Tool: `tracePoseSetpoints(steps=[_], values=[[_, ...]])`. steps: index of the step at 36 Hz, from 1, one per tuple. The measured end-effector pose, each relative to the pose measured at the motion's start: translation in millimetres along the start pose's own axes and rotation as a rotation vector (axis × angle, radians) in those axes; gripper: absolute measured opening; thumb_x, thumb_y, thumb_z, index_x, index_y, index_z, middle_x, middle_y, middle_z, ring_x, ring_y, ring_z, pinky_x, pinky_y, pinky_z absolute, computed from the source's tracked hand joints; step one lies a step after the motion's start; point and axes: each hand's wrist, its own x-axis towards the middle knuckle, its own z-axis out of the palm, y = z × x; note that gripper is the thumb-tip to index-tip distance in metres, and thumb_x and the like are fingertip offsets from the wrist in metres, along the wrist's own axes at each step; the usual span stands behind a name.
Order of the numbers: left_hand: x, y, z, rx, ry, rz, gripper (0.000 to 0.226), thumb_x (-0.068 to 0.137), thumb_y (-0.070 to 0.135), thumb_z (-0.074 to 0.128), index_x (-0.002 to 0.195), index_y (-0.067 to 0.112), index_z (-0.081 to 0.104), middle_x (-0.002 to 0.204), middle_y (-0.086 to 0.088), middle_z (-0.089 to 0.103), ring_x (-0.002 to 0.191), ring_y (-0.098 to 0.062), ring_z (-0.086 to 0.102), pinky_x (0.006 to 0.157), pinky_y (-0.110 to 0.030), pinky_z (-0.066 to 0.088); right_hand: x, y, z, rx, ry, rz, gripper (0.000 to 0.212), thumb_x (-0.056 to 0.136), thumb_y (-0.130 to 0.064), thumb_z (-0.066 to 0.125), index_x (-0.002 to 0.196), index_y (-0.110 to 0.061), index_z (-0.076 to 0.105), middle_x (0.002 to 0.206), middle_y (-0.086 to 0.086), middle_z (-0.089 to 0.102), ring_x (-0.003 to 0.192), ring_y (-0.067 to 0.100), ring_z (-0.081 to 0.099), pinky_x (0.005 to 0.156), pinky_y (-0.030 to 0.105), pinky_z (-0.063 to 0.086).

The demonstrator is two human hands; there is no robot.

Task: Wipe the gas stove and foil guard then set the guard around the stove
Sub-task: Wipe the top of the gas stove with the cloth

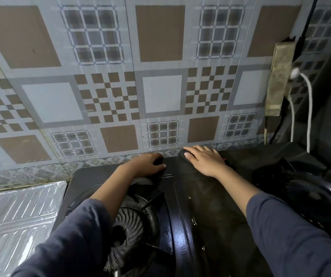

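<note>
Gas stove [182, 208]: black, wet-glossed, on the surface against the tiled wall; wiping in hand. Right hand [204, 159]: flat on a dark cloth [182, 153] at the back edge; left hand [148, 163]: curled, bracing the stove top. Firm overlapping strokes are advised. Foil guard [18, 212]: flat, left of stove.

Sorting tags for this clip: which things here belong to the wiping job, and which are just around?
Job: gas stove, dark cloth under right hand, left hand, foil guard.
Around: power strip, white cable.
</note>
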Motion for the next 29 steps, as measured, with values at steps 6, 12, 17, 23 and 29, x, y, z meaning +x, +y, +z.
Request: tracePoseSetpoints(steps=[6, 12, 17, 23, 29], values=[[-1, 5, 0, -0.012, -0.002, -0.014, 0.051, 0.093, 0.042, 0.044, 0.138, 0.019, 0.035, 0.143, -0.007, 0.043, 0.127, -0.026, 0.044, 0.107, -0.039, 0.034, 2, 2, -21, 0.071, -0.128, -0.061, 0.048, 0.099, -0.045, 0.02, 0.145, -0.031, 0.024, 0.155, -0.007, 0.02, 0.143, 0.019, 0.017, 0.114, 0.044, 0.019], [2, 14, 5, 0.017, 0.041, 0.015, 0.05, 0.093, 0.042, 0.043, 0.138, 0.019, 0.036, 0.143, -0.005, 0.042, 0.128, -0.025, 0.042, 0.108, -0.043, 0.033, -2, 8, -14, 0.017, -0.049, -0.215, 0.044, 0.1, -0.04, 0.024, 0.144, -0.032, 0.027, 0.153, -0.011, 0.026, 0.141, 0.014, 0.022, 0.113, 0.043, 0.018], [9, 20, 12, 0.011, 0.073, 0.007, 0.051, 0.093, 0.043, 0.042, 0.139, 0.021, 0.035, 0.145, -0.004, 0.039, 0.132, -0.025, 0.038, 0.11, -0.049, 0.031, 0, 12, -9, 0.025, -0.014, -0.202, 0.045, 0.1, -0.042, 0.023, 0.143, -0.03, 0.03, 0.152, -0.009, 0.03, 0.14, 0.015, 0.026, 0.112, 0.042, 0.02], [12, 17, 17, -0.027, 0.106, 0.022, 0.05, 0.094, 0.041, 0.043, 0.139, 0.02, 0.036, 0.144, -0.004, 0.04, 0.132, -0.025, 0.038, 0.111, -0.044, 0.029, 3, 30, -11, 0.027, -0.002, -0.136, 0.046, 0.099, -0.045, 0.021, 0.141, -0.029, 0.032, 0.151, -0.007, 0.032, 0.138, 0.017, 0.029, 0.111, 0.041, 0.022], [13, 19, 19, -0.025, 0.116, 0.004, 0.05, 0.094, 0.042, 0.042, 0.139, 0.021, 0.035, 0.144, -0.005, 0.041, 0.132, -0.025, 0.039, 0.111, -0.047, 0.028, 1, 60, -18, 0.008, 0.045, -0.039, 0.046, 0.1, -0.044, 0.02, 0.14, -0.025, 0.034, 0.148, -0.003, 0.037, 0.135, 0.02, 0.034, 0.109, 0.04, 0.026]])
